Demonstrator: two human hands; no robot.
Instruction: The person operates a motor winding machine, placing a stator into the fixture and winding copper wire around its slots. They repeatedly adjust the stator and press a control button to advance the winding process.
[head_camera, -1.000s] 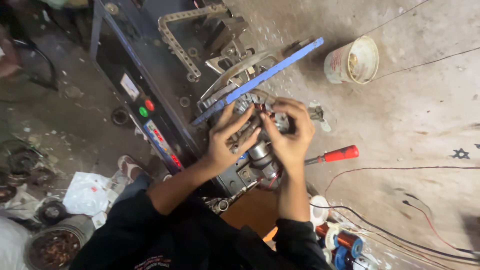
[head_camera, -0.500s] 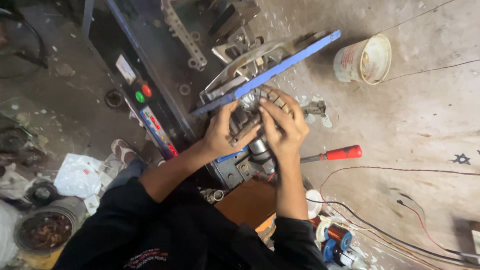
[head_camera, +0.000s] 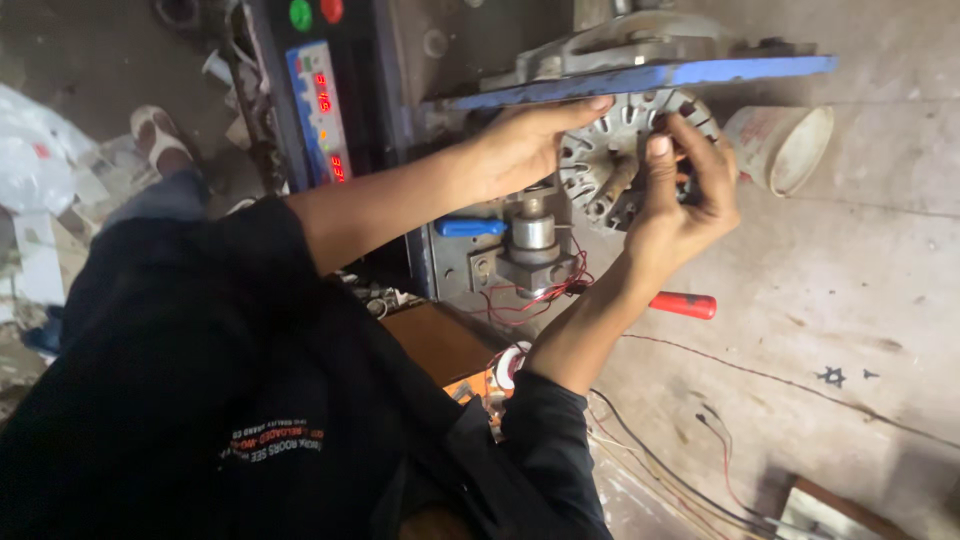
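A round grey metal motor stator (head_camera: 612, 160) with slots around its rim sits on a machine, under a long blue bar (head_camera: 640, 80). My left hand (head_camera: 520, 150) rests against its left side, fingers stretched along the underside of the blue bar. My right hand (head_camera: 685, 190) curls around the stator's right edge, thumb and fingers pinching at the rim. Thin red wire (head_camera: 545, 295) trails below a steel spindle (head_camera: 533, 232).
A dark control box (head_camera: 320, 100) with red digit displays and a green and a red button stands at the left. A red-handled screwdriver (head_camera: 682, 305) lies on the concrete floor, a white bucket (head_camera: 780, 145) at the right, loose wires at the bottom.
The view has swung and come much closer. Both hands stay on the stator; my left hand now lies flatter along the blue bar, my right hand has shifted to the right rim.
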